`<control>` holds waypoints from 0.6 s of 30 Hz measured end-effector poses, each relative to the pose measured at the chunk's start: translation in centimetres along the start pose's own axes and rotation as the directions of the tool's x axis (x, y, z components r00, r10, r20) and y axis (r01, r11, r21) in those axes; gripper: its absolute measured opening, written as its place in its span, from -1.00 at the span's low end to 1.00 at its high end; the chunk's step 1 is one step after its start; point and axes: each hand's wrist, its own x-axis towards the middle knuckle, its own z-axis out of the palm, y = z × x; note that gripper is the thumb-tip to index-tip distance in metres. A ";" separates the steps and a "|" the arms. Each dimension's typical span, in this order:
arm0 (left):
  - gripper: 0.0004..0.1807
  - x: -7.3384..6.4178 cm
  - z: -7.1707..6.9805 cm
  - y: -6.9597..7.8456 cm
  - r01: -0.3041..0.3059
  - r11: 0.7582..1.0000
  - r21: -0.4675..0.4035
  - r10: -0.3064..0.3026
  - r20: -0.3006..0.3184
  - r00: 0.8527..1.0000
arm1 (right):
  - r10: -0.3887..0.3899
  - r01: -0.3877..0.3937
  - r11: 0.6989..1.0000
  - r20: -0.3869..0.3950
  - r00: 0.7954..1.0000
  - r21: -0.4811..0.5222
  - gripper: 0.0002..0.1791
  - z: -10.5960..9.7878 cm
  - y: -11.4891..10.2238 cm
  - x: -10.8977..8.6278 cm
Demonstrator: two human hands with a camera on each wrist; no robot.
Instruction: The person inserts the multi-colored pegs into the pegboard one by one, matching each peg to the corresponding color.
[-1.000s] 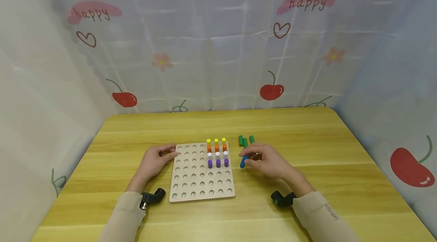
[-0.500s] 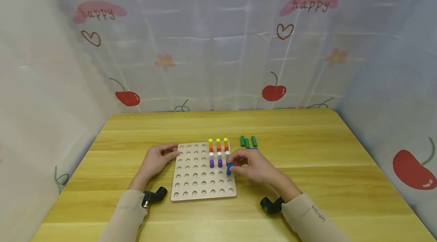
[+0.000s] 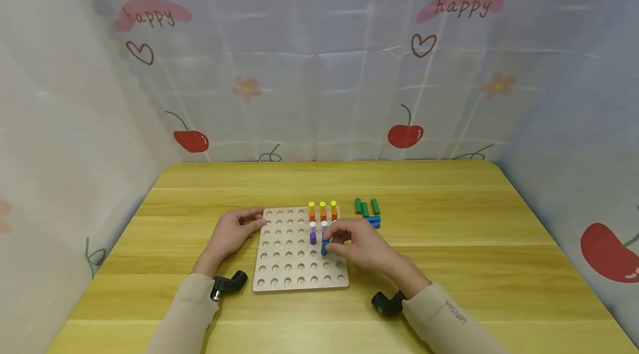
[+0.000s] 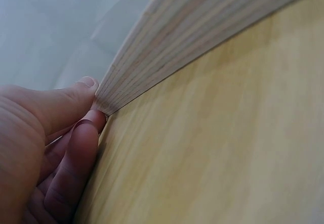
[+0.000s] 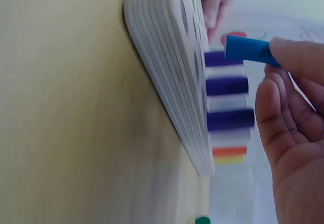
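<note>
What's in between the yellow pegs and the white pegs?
A row of orange pegs stands between the yellow pegs and the white pegs, as the head view shows.

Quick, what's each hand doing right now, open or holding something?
Left hand: holding the pegboard at its far left corner.
Right hand: holding a blue peg, pinched by thumb and fingers.

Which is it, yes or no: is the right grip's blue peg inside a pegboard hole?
No, the right grip holds the blue peg with its free end clear of the pegboard.
</note>
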 end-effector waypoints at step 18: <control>-0.56 0.0 0.0 -0.1 -0.005 1.000 -0.003 0.005 -0.001 1.000 | 0.018 -0.021 0.998 -0.042 0.999 -0.061 -0.92 2.7 -0.7 0.9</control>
